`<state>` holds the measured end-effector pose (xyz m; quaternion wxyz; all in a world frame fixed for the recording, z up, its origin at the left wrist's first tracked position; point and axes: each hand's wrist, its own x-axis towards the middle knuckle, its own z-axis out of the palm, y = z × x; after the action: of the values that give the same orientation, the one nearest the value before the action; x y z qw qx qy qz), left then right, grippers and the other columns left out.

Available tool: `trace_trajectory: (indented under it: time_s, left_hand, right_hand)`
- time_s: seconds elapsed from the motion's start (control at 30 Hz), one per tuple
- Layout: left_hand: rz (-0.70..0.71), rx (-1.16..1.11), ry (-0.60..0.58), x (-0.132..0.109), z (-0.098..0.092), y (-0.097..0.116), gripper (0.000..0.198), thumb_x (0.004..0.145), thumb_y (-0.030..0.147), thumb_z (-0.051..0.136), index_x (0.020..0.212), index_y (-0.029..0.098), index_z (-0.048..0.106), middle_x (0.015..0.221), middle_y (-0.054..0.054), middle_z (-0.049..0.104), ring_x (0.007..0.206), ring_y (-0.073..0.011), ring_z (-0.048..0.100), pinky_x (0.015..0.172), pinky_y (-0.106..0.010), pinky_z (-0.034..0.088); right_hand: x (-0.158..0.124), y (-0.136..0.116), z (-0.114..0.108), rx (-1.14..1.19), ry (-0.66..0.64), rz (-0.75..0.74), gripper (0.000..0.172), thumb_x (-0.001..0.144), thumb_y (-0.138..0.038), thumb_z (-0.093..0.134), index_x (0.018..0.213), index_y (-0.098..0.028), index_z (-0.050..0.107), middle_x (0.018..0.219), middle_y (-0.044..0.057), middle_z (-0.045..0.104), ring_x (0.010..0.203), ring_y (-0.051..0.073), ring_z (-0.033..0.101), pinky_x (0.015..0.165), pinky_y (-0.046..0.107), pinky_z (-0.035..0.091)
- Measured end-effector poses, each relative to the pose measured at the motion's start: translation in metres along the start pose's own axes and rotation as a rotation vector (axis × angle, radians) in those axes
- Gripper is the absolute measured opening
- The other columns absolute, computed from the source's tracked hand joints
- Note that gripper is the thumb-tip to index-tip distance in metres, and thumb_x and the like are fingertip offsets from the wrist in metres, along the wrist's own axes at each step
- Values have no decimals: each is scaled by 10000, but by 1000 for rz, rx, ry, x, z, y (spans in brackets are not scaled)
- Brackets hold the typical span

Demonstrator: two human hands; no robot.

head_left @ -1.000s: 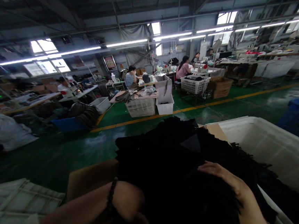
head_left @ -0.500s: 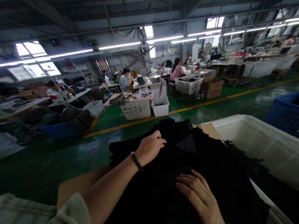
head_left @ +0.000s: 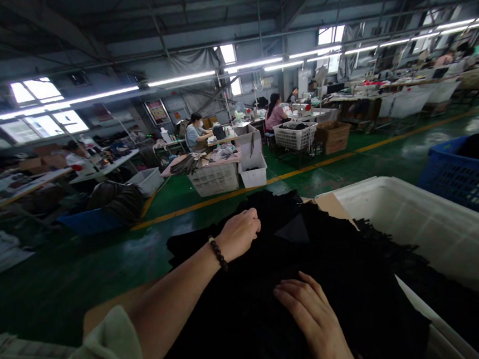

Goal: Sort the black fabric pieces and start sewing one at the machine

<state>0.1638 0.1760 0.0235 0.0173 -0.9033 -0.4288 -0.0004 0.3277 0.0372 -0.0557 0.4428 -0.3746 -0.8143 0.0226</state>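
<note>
Black fabric pieces (head_left: 263, 293) lie in a broad heap before me, on what looks like cardboard (head_left: 111, 302). My left hand (head_left: 241, 233), with a beaded bracelet at the wrist, is on the far left part of the heap. Its fingers are curled in and closed on the black fabric, though the fingertips are partly hidden. Nearer to me, my right hand (head_left: 315, 320) lies flat on the cloth with its fingers stretched out. A dark grey triangular patch (head_left: 294, 229) shows on the cloth beyond both hands.
To the right stands a large white bin (head_left: 429, 210) holding more black cloth. Behind it is a blue plastic basket (head_left: 458, 176) with a person partly seen beside it. Across the green floor (head_left: 166, 246), people sit at sewing tables among crates and a cardboard box (head_left: 332, 137).
The left hand's fingers have curled in from a looser, more extended pose. My right hand stays flat on the cloth. The whole view has shifted slightly.
</note>
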Motion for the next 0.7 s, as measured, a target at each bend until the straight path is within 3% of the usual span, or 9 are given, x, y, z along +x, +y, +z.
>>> trace_trajectory:
  time_s: [0.2, 0.37, 0.57, 0.7]
  left_hand:
    - [55, 7, 76, -1, -7, 7, 112, 723, 53, 578, 663, 147, 570, 840, -35, 542, 810, -166, 505, 726, -281, 411]
    - [100, -234, 160, -24, -11, 21, 118, 777, 52, 528, 750, 160, 565, 749, 8, 587, 708, -121, 544, 671, -230, 422]
    - [181, -442, 359, -51, -9, 44, 83, 787, 96, 557, 817, 166, 589, 756, -4, 629, 713, -113, 581, 655, -205, 456]
    - [298, -460, 348, -65, -6, 56, 56, 818, 154, 542, 800, 166, 594, 707, -1, 638, 671, -108, 578, 660, -211, 458]
  right_hand:
    - [-1, -2, -1, -7, 6, -2, 288, 914, -158, 283, 1113, -148, 490, 991, 79, 597, 983, 165, 530, 965, 401, 306]
    - [-4, -2, 2, 2, 50, 9, 290, 922, -180, 264, 1068, -157, 514, 994, 74, 597, 992, 162, 525, 971, 396, 301]
    - [-4, -3, 1, -33, 68, 28, 269, 914, -180, 300, 1030, -178, 543, 1032, 79, 580, 1014, 161, 523, 954, 393, 363]
    - [1, -6, -5, -113, 157, 37, 239, 902, -189, 352, 1006, -190, 567, 1190, 105, 499, 1132, 188, 453, 898, 358, 438]
